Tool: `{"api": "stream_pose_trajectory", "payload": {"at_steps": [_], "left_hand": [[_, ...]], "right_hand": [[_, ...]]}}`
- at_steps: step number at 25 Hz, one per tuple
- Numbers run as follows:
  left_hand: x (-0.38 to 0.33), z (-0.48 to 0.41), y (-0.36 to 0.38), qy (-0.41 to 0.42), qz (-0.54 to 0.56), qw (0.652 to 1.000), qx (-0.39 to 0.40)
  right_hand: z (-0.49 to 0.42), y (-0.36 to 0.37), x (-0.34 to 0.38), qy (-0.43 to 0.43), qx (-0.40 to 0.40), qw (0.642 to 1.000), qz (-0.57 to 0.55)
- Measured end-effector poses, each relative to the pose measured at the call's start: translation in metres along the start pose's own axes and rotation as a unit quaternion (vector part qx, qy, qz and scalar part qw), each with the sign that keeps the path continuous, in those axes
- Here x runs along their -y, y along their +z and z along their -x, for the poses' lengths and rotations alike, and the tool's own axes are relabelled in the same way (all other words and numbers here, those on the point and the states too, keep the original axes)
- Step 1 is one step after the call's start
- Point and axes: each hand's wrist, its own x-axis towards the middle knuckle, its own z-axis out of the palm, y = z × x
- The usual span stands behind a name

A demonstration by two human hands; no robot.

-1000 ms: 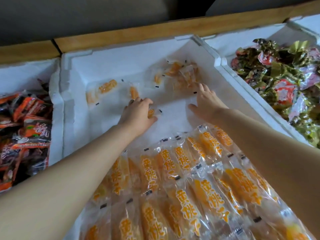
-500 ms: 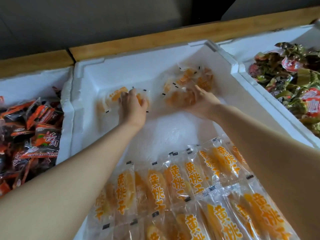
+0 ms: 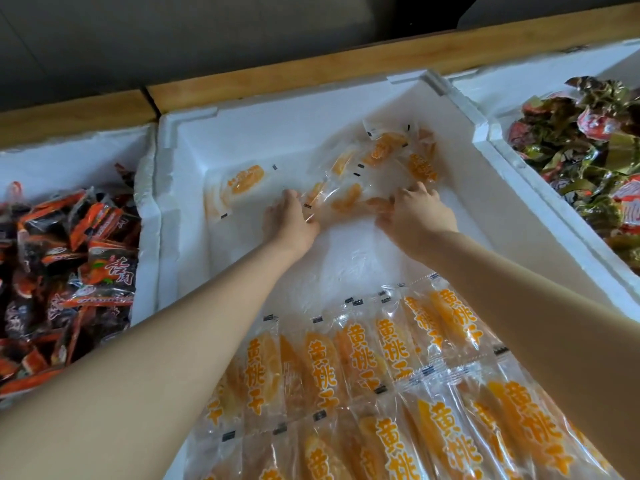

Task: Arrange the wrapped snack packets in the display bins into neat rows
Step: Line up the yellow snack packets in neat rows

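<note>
The middle bin [image 3: 180, 216], white foam with thick walls, is the largest thing here. Both bare arms reach into its far half, where the left grip [image 3: 289, 220] and the right grip [image 3: 415, 214] sit close together.

Beyond both grips, past the bin's far wall, runs a wooden ledge [image 3: 277, 76]. Well to the left of the left grip, over the foam wall, the left bin [image 3: 69, 161] holds a jumble of dark and orange packets [image 3: 76, 258]. Well to the right of the right grip, the right bin [image 3: 540, 188] holds a heap of green and red packets [image 3: 588, 143].

Behind both grips, towards the person and under the forearms, lie the neat rows [image 3: 381, 358] of clear packets with orange fruit slices and orange lettering. They lie side by side and overlap, filling the near half of the middle bin. A bare strip of foam floor separates them from the grips.

Just ahead of and between the grips lies the loose pile [image 3: 374, 174] of the same clear packets, tumbled at odd angles. Ahead and to the left of the left grip, a single packet [image 3: 239, 183] lies flat, apart from the pile.

The left grip's fingers curl round the pile's near left edge and hold it. The right grip's fingers are bent and spread, with their tips on the pile's near right edge. I cannot tell whether they pinch anything.
</note>
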Motion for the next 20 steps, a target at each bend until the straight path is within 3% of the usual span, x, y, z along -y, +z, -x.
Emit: {"api": "stream_pose_trajectory", "payload": {"at_steps": [7,10,16,20], "left_hand": [[0.0,0.041,-0.028,0.015,0.093,0.995,0.016],[-0.01,0.069,-0.041,0.002,0.169,0.984,0.05],[-0.045,0.118,-0.067,-0.046,0.276,0.954,0.109],[-0.051,0.137,-0.09,-0.081,0.319,0.933,0.145]], "right_hand": [[0.033,-0.03,0.0,0.057,0.019,0.973,-0.223],[0.054,-0.049,0.017,0.099,0.075,0.915,-0.383],[0.11,-0.069,0.051,0.117,0.172,0.815,-0.54],[0.13,-0.08,0.049,0.115,0.168,0.824,-0.529]]}}
